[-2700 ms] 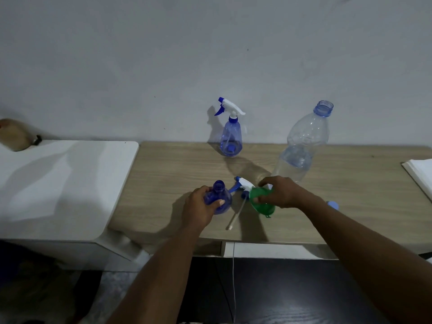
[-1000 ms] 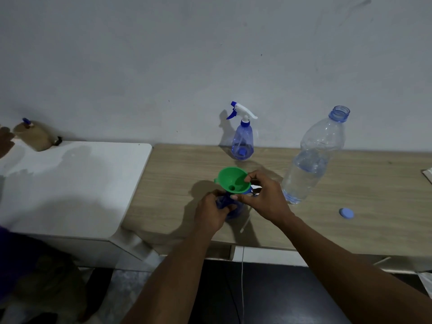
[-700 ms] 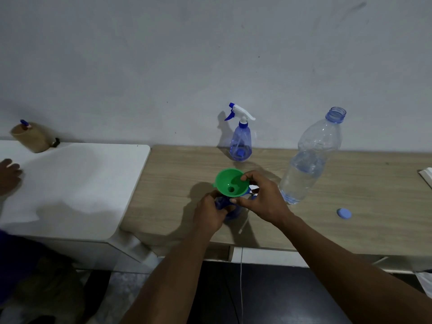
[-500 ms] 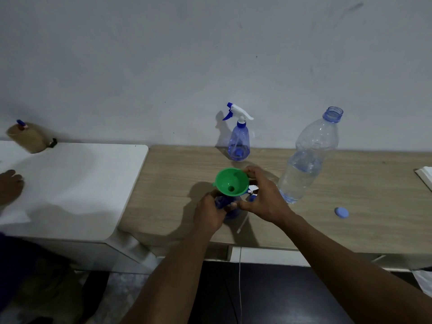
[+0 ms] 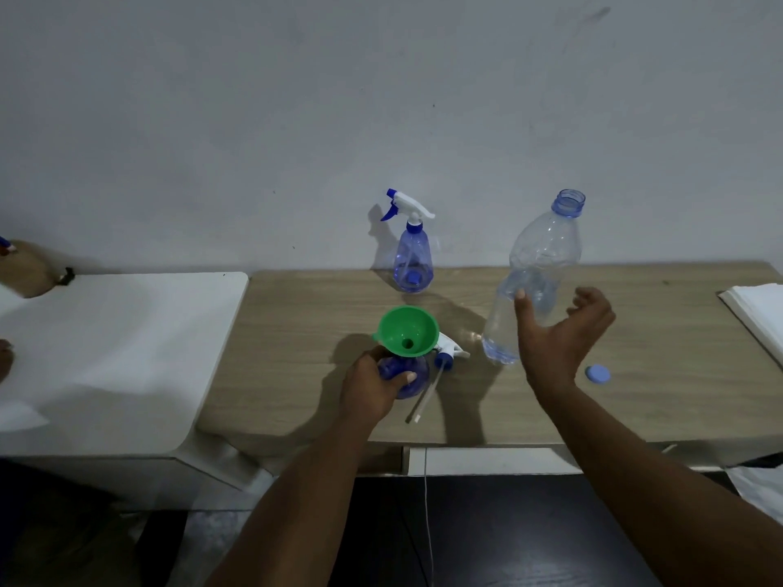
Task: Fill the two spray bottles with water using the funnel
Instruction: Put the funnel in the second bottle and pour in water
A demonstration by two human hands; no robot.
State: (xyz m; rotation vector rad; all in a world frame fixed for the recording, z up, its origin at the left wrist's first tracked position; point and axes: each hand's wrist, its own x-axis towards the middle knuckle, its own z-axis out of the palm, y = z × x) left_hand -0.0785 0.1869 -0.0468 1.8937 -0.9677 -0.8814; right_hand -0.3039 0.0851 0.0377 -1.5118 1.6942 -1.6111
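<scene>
Left hand [image 5: 368, 387] grips the open spray bottle [image 5: 417, 372] on the desk [image 5: 296, 332], green funnel [image 5: 406, 330] seated upright in its neck. Right hand [image 5: 559, 332] is spread wide, holding nothing, just in front of the water bottle [image 5: 542, 256], which stands uncapped, long axis near vertical, to the right of the funnel. Judgement: the right hand is nearer for the lift and pour; the second spray bottle [image 5: 413, 258] stands at the wall, sprayer fitted.
</scene>
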